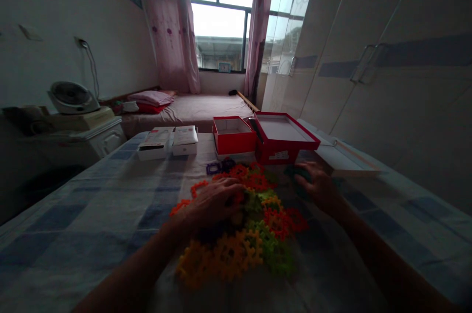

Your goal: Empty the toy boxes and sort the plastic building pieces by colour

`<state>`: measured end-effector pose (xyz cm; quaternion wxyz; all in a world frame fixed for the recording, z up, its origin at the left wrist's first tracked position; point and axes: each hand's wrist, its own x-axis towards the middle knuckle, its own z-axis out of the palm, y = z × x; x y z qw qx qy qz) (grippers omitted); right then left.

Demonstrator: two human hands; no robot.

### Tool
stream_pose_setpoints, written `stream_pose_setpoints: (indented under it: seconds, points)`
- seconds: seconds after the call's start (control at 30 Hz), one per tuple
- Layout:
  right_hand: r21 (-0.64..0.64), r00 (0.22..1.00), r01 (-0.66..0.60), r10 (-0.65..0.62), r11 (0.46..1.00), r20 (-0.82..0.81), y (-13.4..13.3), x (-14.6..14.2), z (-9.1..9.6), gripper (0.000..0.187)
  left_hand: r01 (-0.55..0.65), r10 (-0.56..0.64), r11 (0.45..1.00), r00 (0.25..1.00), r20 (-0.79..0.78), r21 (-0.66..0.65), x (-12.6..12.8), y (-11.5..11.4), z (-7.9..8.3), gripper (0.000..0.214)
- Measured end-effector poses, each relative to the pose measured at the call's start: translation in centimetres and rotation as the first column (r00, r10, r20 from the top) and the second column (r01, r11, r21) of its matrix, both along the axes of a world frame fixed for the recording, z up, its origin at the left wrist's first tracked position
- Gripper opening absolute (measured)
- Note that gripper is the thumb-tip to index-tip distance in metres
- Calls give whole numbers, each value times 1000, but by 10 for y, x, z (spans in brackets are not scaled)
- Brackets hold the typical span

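A loose pile of plastic gear pieces lies on the checked cloth, with yellow gears point(228, 254) at the near side, green gears point(271, 241) beside them and red-orange gears point(278, 222) to the right. My left hand point(217, 197) reaches palm down over the pile's left part; its fingertips are dim and partly hidden among the pieces. To the right of the pile, my right hand point(315, 185) has its fingers curled on dark teal gear pieces point(295, 174), some of which it covers. Purple pieces point(214, 169) lie at the far side of the pile.
Beyond the pile stand an open red box point(234, 143), a larger red box point(278, 148) with a tray-like lid on top, and two small white boxes point(153, 152). A flat white lid point(348, 160) lies at right. Behind are a bed point(206, 106) and wardrobe point(405, 81).
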<state>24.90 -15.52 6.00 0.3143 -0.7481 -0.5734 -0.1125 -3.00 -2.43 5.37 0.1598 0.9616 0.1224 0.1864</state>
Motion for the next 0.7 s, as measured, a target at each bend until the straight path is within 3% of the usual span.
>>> stream_pose_setpoints:
  seconds: [0.13, 0.23, 0.4, 0.5, 0.7]
  points:
    - [-128, 964, -218, 193, 967, -185, 8, -31, 5, 29, -123, 126, 991, 990, 64, -55, -8, 23, -5, 30]
    - [-170, 943, -294, 256, 941, -211, 23, -42, 3, 30, -188, 197, 979, 972, 128, -78, -12, 35, -7, 31]
    - [-278, 959, -271, 234, 922, -159, 55, -52, -8, 38, -266, 286, 957, 932, 222, -119, -16, 46, -11, 30]
    - [-334, 965, -255, 216, 907, -149, 66, -55, -13, 41, -258, 309, 941, 919, 243, -220, -19, 50, -13, 32]
    - [-254, 951, -240, 173, 937, -256, 63, -54, -19, 33, -253, 374, 863, 902, 216, -438, -24, 53, -12, 38]
